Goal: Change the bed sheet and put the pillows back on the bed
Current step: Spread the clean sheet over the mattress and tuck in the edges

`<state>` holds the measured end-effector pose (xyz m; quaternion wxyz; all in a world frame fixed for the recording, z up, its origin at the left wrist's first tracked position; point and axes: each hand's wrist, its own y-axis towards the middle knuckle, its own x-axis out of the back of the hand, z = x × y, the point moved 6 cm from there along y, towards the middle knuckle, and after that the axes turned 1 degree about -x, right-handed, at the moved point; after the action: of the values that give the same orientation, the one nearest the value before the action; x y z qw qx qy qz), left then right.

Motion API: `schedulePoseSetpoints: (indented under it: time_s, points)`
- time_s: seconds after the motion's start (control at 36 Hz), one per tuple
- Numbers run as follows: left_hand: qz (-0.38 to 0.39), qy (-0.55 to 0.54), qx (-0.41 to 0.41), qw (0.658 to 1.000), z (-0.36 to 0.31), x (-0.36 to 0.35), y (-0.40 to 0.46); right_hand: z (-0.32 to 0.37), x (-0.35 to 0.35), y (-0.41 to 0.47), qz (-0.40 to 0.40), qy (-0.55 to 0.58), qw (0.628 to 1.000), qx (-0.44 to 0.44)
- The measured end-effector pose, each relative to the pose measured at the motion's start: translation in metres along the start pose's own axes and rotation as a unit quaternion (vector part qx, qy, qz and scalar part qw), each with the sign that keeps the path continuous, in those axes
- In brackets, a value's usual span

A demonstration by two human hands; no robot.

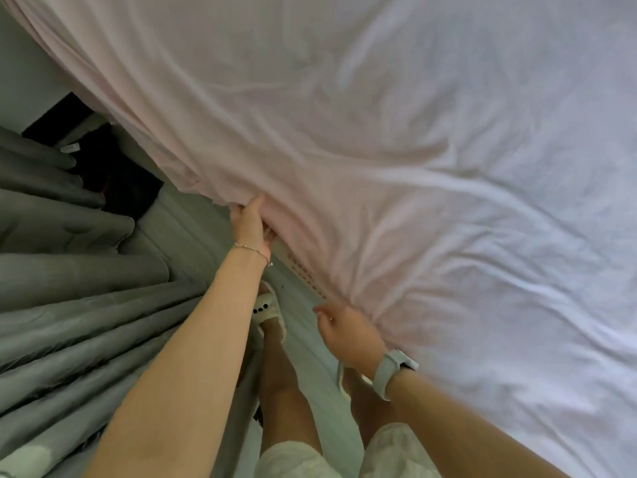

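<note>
- Your left hand (249,225) has its fingers clamped on the hem of the pale pink, soft cotton bed sheet (344,150) at the bed's side edge.
- Your right hand (346,331) pinches that hem nearer you.
- The sheet looks light and limp; grip the hem.

- Bare arms, no sleeves in view.
- Left wrist: a thin chain bracelet (253,250).
- Right wrist: a watch (393,370) on a pale grey band.
- Light, whitish shorts (296,458).
- White slippers (267,310), perhaps with dark dots on top.
</note>
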<state>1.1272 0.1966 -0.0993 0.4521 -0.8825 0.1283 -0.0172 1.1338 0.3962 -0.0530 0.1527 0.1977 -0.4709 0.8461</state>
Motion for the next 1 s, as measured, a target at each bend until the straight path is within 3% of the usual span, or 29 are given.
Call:
schedulePoseSetpoints:
  time_s: [0.11,0.19,0.28,0.39,0.44,0.47,0.53,0.56,0.64,0.83,1.0]
  points:
    - [-0.069,-0.004,-0.091,0.993,-0.048,0.003,0.029,0.036,0.051,0.022,-0.176,0.073,0.981,0.042]
    - [-0.065,0.022,-0.086,0.994,-0.080,0.004,0.052,0.077,0.081,0.045,-0.257,0.101,0.959,0.067]
    - [-0.010,0.020,-0.014,1.000,-0.101,0.006,0.074,0.114,0.081,0.072,-0.224,0.145,0.962,0.055]
    - [0.026,-0.061,0.062,0.996,-0.127,0.017,0.093,0.162,0.046,0.100,-0.136,0.166,0.976,0.043]
    - [0.054,-0.068,0.068,0.994,-0.139,0.019,0.098,0.174,0.023,0.114,-0.091,0.282,0.955,-0.010]
    - [0.075,-0.061,0.069,0.993,-0.144,0.018,0.099,0.179,0.011,0.120,-0.063,0.390,0.917,-0.064]
    - [0.112,-0.031,0.061,0.991,-0.155,0.014,0.104,0.190,-0.009,0.128,-0.010,0.601,0.782,-0.162]
    - [0.128,-0.014,0.063,0.990,-0.161,0.011,0.105,0.196,-0.014,0.132,-0.003,0.655,0.735,-0.177]
    - [0.175,0.016,0.084,0.981,-0.179,-0.002,0.108,0.212,-0.012,0.143,-0.009,0.738,0.654,-0.167]
    - [0.237,-0.036,0.069,0.968,-0.229,-0.035,0.109,0.239,0.029,0.165,-0.039,0.900,0.411,-0.138]
    - [0.260,-0.100,0.040,0.959,-0.258,-0.046,0.109,0.269,0.047,0.182,-0.040,0.941,0.319,-0.106]
